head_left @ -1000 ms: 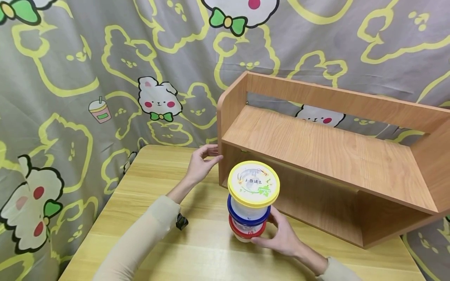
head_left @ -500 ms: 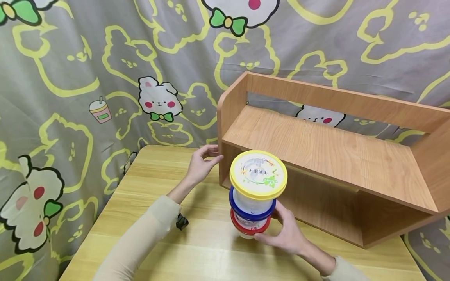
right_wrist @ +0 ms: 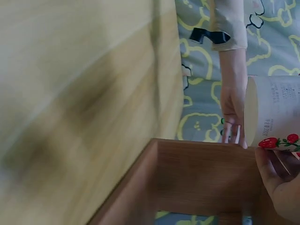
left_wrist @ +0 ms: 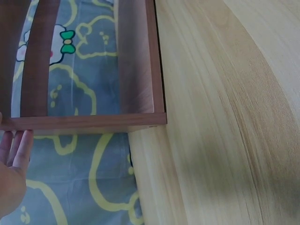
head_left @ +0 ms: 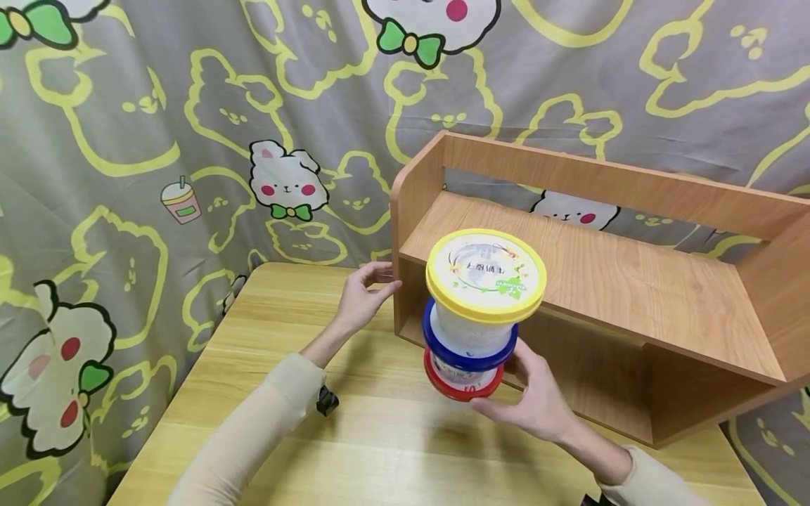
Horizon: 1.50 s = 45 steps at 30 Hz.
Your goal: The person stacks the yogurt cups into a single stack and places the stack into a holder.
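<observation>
Three round white tubs are stacked and held up off the table: a yellow-lidded tub [head_left: 486, 274] on top, a blue-lidded tub [head_left: 471, 334] in the middle and a red-lidded tub [head_left: 462, 388] lowest. My right hand [head_left: 541, 393] grips the lowest tub from its right side; in the right wrist view that tub [right_wrist: 276, 110] shows strawberries and its base. The wooden shelf [head_left: 588, 260] stands behind the stack. My left hand [head_left: 363, 299] touches the shelf's left side panel, and in the left wrist view its fingers [left_wrist: 21, 152] lie straight against the panel.
Under everything is a light wooden table [head_left: 285, 302]. A patterned curtain [head_left: 209, 126] hangs close behind it. The shelf has an upper board [head_left: 607, 267] and a lower compartment [head_left: 588, 372] facing the stack. A black strap [head_left: 327, 400] sits at the left sleeve.
The right hand has lifted the stack of tubs from near the table, raising it toward the shelf and slightly right. My left hand stays at the shelf's side panel.
</observation>
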Motion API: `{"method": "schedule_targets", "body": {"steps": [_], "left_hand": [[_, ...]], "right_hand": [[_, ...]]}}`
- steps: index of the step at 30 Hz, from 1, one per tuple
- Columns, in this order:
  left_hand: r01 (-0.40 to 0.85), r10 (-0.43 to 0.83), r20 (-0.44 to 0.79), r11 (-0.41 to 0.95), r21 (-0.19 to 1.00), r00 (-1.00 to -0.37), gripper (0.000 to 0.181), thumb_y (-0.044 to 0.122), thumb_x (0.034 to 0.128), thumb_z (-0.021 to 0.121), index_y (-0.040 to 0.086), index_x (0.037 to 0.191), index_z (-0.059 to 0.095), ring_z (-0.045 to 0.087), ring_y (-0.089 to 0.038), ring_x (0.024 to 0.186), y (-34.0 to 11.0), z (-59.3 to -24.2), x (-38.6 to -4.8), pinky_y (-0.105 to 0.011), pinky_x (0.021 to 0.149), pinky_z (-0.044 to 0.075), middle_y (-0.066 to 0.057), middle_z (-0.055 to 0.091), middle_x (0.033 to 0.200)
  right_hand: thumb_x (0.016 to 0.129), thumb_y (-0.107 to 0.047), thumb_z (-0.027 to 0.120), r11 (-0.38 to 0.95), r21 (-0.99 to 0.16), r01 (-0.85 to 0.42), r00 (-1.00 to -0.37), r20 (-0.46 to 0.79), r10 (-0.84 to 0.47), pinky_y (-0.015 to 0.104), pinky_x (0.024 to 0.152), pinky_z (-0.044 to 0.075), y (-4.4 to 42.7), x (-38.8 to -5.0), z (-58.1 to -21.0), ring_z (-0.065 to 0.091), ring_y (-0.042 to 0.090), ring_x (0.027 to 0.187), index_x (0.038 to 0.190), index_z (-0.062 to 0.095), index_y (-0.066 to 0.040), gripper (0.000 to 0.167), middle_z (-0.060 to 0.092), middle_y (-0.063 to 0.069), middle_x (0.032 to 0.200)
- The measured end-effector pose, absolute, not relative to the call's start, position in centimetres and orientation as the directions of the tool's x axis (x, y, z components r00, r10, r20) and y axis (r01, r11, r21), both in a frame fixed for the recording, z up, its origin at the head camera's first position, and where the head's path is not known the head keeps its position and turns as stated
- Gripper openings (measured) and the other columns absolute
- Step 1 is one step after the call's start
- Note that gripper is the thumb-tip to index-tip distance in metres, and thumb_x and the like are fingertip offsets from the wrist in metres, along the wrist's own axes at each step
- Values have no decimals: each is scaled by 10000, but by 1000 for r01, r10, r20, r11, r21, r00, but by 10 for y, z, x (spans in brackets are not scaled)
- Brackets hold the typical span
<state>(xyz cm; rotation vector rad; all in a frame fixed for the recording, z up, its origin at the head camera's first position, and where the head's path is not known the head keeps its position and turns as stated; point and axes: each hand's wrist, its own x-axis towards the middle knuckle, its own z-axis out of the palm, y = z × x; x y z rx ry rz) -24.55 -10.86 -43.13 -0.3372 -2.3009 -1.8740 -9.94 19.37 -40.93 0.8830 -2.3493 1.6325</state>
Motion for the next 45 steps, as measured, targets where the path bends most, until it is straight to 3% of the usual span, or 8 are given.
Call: {"method": "schedule_targets", "body": {"steps": [9, 16, 21, 34, 45], "left_hand": [[274, 69, 265, 189, 943, -962, 366, 12, 963, 739, -42, 1315, 655, 690, -394, 1140, -108, -433, -247, -110, 770, 568, -276, 703, 1259], [295, 79, 285, 169, 941, -955, 366, 60, 952, 773, 3, 1301, 679, 711, -330, 1104, -109, -432, -247, -147, 791, 597, -228, 725, 1238], [312, 85, 301, 166, 935, -950, 352, 68, 950, 777, 4, 1285, 688, 717, -311, 1074, -111, -433, -247, -155, 797, 600, -233, 728, 1210], [322, 95, 309, 174, 931, -946, 357, 49, 954, 759, -9, 1295, 673, 719, -353, 1089, -111, -433, -244, -172, 806, 610, -240, 722, 1214], [317, 88, 306, 166, 934, -948, 349, 57, 950, 771, -6, 1282, 684, 717, -375, 1086, -111, -433, -246, -150, 798, 599, -263, 724, 1211]], "right_hand": [[694, -20, 922, 263, -793, -549, -815, 438, -379, 241, 909, 602, 196, -109, -388, 674, 68, 1139, 1409, 566, -176, 815, 695, -58, 1294], [711, 33, 884, 240, -803, -545, -812, 436, -387, 244, 932, 597, 198, -118, -366, 665, 80, 1164, 1422, 549, -107, 798, 675, -61, 1325], [744, 30, 868, 243, -804, -543, -813, 431, -391, 248, 922, 603, 199, -125, -354, 663, 90, 1172, 1440, 543, -121, 783, 672, -59, 1333], [790, 45, 819, 256, -815, -520, -832, 416, -367, 196, 961, 559, 200, -142, -324, 630, 86, 1216, 1480, 505, -106, 773, 653, -81, 1347], [830, 68, 788, 143, -841, -522, -814, 441, -377, 227, 954, 610, 197, -161, -303, 662, 124, 1197, 1521, 467, -116, 784, 655, -20, 1347]]}}
